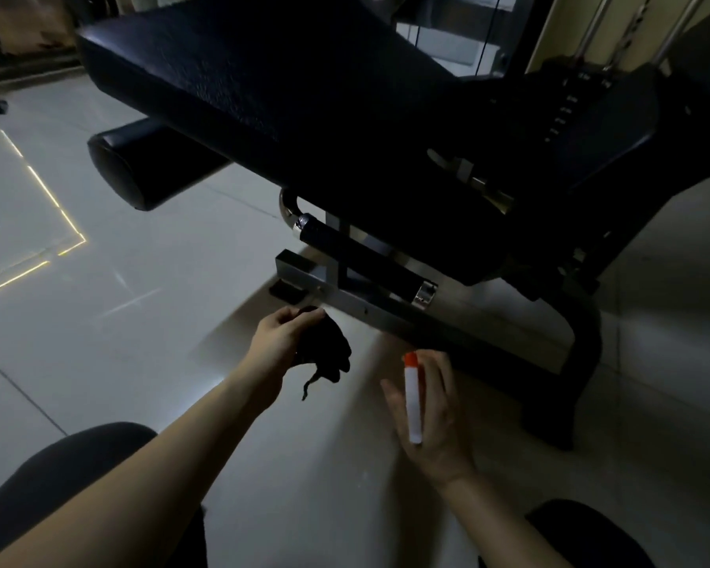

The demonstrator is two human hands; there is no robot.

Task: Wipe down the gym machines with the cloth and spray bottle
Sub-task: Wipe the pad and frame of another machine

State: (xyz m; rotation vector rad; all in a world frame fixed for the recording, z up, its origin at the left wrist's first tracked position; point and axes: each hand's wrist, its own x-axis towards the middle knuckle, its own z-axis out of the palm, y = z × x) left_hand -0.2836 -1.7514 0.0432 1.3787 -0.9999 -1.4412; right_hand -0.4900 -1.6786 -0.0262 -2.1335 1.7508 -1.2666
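- Head view: the left hand (pixel 277 336) bunches the dark cloth (pixel 324 350) right by the near metal bar (pixel 386 311).
- The right hand (pixel 431 416) holds the spray bottle (pixel 412 397), low and right.
- Good wiping, I think: press the cloth flat and rub along the bar.
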